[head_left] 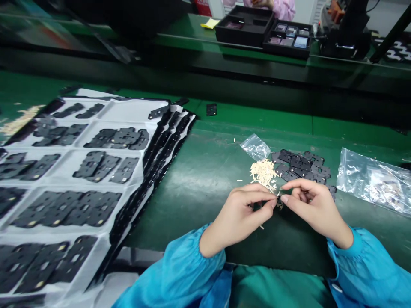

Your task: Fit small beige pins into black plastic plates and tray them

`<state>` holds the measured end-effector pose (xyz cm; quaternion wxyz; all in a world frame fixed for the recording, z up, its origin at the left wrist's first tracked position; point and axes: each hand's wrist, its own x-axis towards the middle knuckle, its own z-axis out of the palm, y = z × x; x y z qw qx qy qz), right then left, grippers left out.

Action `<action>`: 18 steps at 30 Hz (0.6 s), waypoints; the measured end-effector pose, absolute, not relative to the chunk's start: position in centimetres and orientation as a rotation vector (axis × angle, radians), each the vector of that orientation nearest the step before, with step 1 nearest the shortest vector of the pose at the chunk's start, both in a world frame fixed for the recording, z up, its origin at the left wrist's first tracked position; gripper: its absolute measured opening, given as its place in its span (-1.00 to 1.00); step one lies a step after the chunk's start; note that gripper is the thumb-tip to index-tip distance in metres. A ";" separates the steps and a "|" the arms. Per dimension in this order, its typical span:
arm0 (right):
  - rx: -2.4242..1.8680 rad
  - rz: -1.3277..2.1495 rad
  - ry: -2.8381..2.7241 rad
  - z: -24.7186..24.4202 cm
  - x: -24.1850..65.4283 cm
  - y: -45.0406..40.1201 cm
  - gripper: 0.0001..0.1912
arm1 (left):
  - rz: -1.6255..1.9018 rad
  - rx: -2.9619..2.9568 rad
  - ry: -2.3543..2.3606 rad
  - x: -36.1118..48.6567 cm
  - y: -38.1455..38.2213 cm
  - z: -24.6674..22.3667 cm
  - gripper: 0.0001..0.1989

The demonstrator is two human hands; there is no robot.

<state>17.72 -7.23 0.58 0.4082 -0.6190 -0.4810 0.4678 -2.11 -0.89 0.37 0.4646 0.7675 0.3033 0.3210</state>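
My left hand [242,209] pinches a small black plastic plate [278,200] between thumb and forefinger; most of the plate is hidden by the fingers. Facing it, my right hand [313,207] has its thumb and forefinger curled close together at the plate, with a tiny pale sliver between the two hands. Whether the right fingers grip that sliver or the plate's edge is too small to tell. Just beyond my fingertips lies a heap of small cream-coloured strips [261,171]. Beside it, to the right, is a loose pile of black plastic plates [302,164].
At left, stacked white trays [128,190] hold black plates in compartments. Clear plastic bags lie behind the strips [256,146] and at right [375,182]. One black plate [211,110] lies farther back. Black boxes [245,25] stand on a raised shelf near another person's pink sleeve [284,9].
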 end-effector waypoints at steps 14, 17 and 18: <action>-1.554 1.075 -1.128 1.6 18.9 -7.0 -0.91 | 0.515 2.235 0.834 -0.4 -0.3 0.3 -0.88; -1.571 1.011 -1.014 1.8 20.0 -6.8 -0.88 | 0.267 2.491 0.798 0.9 -0.8 -0.5 -0.73; -1.579 0.995 -0.992 1.8 20.4 -6.7 -0.88 | 0.212 2.550 0.773 1.4 -1.1 -0.8 -0.69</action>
